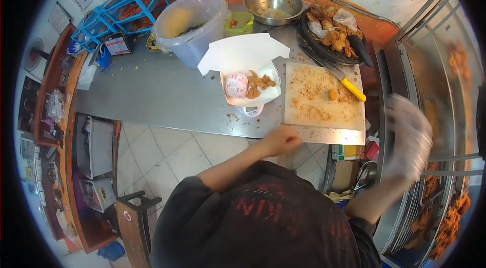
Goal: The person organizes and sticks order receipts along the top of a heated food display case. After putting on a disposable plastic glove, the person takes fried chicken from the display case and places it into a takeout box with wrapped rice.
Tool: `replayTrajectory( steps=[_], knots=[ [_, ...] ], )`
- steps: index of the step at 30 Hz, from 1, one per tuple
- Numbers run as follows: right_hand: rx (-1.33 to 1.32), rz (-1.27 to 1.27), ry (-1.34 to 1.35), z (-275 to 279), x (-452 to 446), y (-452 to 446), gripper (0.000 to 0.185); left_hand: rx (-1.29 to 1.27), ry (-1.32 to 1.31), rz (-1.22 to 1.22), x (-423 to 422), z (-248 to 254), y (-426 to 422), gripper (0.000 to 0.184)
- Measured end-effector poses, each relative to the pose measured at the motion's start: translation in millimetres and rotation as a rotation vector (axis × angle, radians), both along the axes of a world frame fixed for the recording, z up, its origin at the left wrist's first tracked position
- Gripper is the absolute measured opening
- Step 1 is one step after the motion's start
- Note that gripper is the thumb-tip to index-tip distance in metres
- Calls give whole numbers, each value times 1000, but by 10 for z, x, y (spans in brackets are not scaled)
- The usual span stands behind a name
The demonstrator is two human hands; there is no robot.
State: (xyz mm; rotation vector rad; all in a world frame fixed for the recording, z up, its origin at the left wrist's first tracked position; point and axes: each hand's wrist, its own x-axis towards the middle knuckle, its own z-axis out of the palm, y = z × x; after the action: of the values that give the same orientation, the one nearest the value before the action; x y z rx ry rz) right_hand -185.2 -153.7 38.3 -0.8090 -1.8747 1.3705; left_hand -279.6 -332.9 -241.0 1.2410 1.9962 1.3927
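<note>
An open white box (pixel 251 101) rests on a small digital scale (pixel 251 111) on the metal counter, with a wrapped round item (pixel 236 85) and fried chicken pieces (pixel 260 84) inside. My left hand (pixel 283 141) is at the counter's front edge, just below the scale, its fingers curled in; whether it holds anything is hidden. Off to the right, my right hand (pixel 409 136) wears a clear plastic glove and is smeared by motion beside the glass cabinet. Between them lies a crumb-covered cutting board (pixel 304 108) with a yellow-handled knife (pixel 353 89) across its upper right corner.
Behind the board stands a black pan (pixel 306 30) of fried chicken, next to a steel bowl (pixel 273 5). A plastic-lined bucket (pixel 200 45), a green container (pixel 239 29) and blue racks (pixel 132 2) line the back left. The glass cabinet (pixel 430 80) borders the right.
</note>
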Motion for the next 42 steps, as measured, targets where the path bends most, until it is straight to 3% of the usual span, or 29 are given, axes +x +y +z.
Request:
replayTrajectory(
  steps=[1, 3, 4, 5, 6, 8, 9, 10, 11, 12, 13, 14, 16, 17, 18, 21, 25, 27, 28, 30, 31, 33, 35, 37, 39, 42],
  knots=[
    [212, -139, 31, 50, 393, 456, 33, -212, -210, -259, 120, -342, 143, 21],
    [397, -567, 72, 126, 1174, 1195, 39, -282, -362, -605, 423, -799, 288, 28],
    [578, -687, -92, 171, 1600, 1617, 42, -282, -363, -604, 520, -896, 381, 28],
    [898, -873, -599, 194, 2035, 2042, 46, -378, -426, -794, 595, -967, 487, 29],
    [1279, -1018, -1344, 222, 2451, 2400, 49, -477, -483, -983, 628, -994, 606, 31],
    [1308, -1009, -1345, 234, 2947, 3221, 44, -484, -607, -959, 704, -938, 840, 31],
    [1495, -722, -928, 226, 3168, 3637, 37, -486, -734, -931, 747, -871, 940, 31],
    [1554, -587, -700, 339, 3178, 3730, 36, -491, -732, -930, 772, -702, 1034, 31],
    [1604, -431, -496, 497, 3029, 3614, 39, -653, -748, -894, 783, -464, 1125, 30],
    [1593, -314, -1193, 816, 2791, 3551, 40, -811, -763, -852, 807, -344, 1199, 30],
    [1456, -152, -1885, 1008, 2557, 3383, 42, -813, -765, -849, 843, -368, 1250, 30],
    [1455, -150, -1882, 1007, 2538, 3359, 42, -718, -620, -992, 874, -411, 1293, 28],
    [285, -845, -1323, 984, 2499, 3337, 39, -621, -474, -1120, 954, -467, 1351, 26],
    [285, -837, -1323, 981, 2433, 3261, 39, -531, -372, -1110, 1006, -489, 1371, 25],
    [40, -879, -1227, 991, 2343, 3145, 38, -441, -269, -1097, 1032, -474, 1382, 24],
    [52, -835, -1136, 913, 2276, 3080, 37, -383, -164, -902, 1094, -328, 1339, 22],
    [56, -773, -957, 694, 2312, 3001, 35, -292, -175, -637, 1058, -757, 1316, 20],
    [57, -744, -870, 604, 2337, 2977, 34, -298, -488, -573, 1029, -908, 1258, 17],
    [57, -728, -827, 573, 2336, 2968, 34, -297, -487, -569, 1011, -977, 1252, 17],
    [66, -716, -797, 525, 2319, 2964, 33, -450, -805, -615, 961, -1094, 1216, 18],
    [70, -703, -791, 495, 2278, 2950, 33, -451, -811, -612, 950, -1260, 1158, 18],
    [78, -691, -762, 466, 2239, 2935, 32, -480, -690, -490, 906, -1654, 975, 26],
    [86, -681, -743, 437, 2213, 2932, 32, -633, -268, -282, 823, -1770, 655, 27],
    [90, -678, -718, 406, 2196, 2917, 31, -934, -54, -353, 680, -1830, 344, 33],
    [99, -670, -697, 379, 2187, 2881, 31, -1083, -23, -297, 626, -2115, -64, 35],
    [112, -653, -665, 311, 2143, 2834, 30, -1148, -89, -53, 570, -2084, -678, 37]
  ],
)
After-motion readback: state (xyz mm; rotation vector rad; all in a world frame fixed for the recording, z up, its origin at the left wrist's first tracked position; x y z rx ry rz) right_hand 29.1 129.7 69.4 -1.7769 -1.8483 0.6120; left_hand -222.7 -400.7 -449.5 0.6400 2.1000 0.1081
